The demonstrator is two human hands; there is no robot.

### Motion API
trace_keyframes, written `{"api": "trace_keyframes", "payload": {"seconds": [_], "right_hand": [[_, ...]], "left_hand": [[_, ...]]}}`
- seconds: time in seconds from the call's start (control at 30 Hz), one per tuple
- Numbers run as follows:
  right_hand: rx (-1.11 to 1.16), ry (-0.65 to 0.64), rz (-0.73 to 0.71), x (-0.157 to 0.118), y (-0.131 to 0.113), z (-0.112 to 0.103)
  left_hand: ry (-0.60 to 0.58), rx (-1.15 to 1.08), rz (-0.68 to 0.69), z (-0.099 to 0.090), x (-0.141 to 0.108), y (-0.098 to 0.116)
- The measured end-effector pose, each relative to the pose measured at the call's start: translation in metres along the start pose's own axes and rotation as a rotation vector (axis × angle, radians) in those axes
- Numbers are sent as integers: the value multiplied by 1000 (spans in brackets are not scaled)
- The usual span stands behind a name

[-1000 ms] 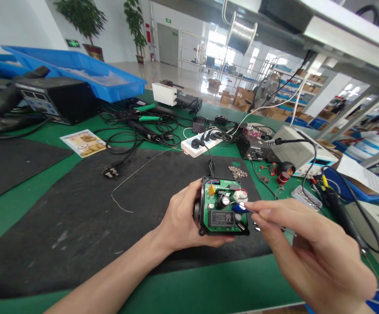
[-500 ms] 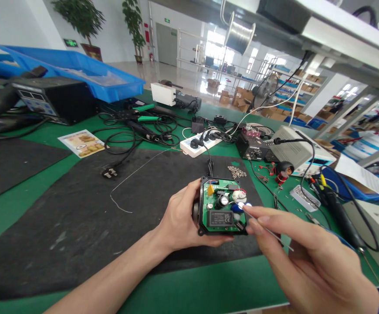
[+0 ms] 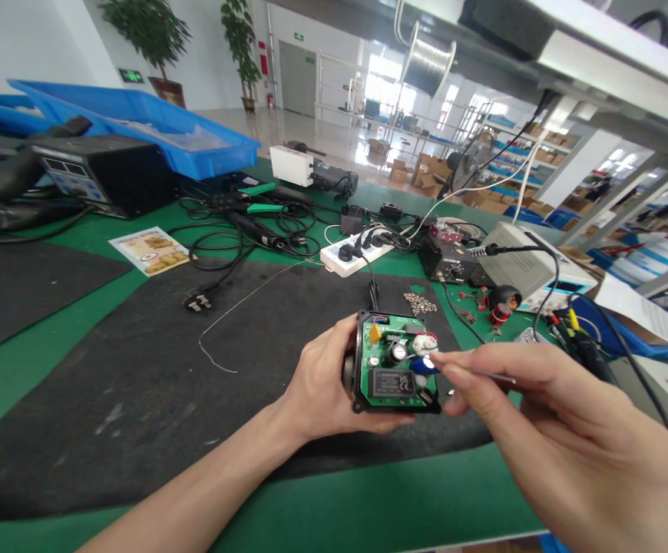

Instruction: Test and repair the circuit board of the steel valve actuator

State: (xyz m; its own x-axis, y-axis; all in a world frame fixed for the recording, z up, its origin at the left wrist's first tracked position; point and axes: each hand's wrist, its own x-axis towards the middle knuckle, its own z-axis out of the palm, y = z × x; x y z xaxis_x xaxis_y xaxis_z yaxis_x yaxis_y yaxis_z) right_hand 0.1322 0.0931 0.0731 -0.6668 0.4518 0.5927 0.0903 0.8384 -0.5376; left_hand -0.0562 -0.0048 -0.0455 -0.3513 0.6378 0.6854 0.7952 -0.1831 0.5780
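Observation:
My left hand (image 3: 325,376) is wrapped round the left side and underside of a black square housing. Its open face, turned up toward me, shows a green circuit board (image 3: 391,326) with a black block module (image 3: 390,383), a round capacitor (image 3: 397,352), a blue component (image 3: 421,365) and a white one (image 3: 424,345). Between thumb and forefinger, my right hand (image 3: 547,430) pinches a thin metal rod (image 3: 498,377). Those fingertips are at the board's right edge, close to the blue and white components. The rod's tip is too small to make out there.
The housing is above a dark mat (image 3: 155,384) with a loose thin wire (image 3: 236,311) on it. Behind stand a power strip (image 3: 342,263), small metal nuts (image 3: 420,302) and a soldering station (image 3: 449,265). At right lies a soldering iron (image 3: 593,357); at left, a blue tray (image 3: 219,157).
My right hand has risen slightly at the board's right edge, and the rod has swung from a steep slant to nearly level. My left hand keeps its grip; the view has shifted slightly.

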Motion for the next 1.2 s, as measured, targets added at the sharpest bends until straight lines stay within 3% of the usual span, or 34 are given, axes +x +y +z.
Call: {"api": "trace_keyframes", "payload": {"seconds": [0.23,0.53,0.77,1.0,1.2], "right_hand": [[106,-84,167,22,1,-3],[534,-394,421,68,21,16],[692,-461,527,77,33,28],[755,-627,662,88,42,33],[761,-636,719,91,46,40]], "left_hand": [[28,-5,26,4,-5,-6],[11,-13,47,-3,5,4],[24,9,50,-1,4,2],[10,20,8,-1,4,3],[-1,16,-44,-1,3,3]]}}
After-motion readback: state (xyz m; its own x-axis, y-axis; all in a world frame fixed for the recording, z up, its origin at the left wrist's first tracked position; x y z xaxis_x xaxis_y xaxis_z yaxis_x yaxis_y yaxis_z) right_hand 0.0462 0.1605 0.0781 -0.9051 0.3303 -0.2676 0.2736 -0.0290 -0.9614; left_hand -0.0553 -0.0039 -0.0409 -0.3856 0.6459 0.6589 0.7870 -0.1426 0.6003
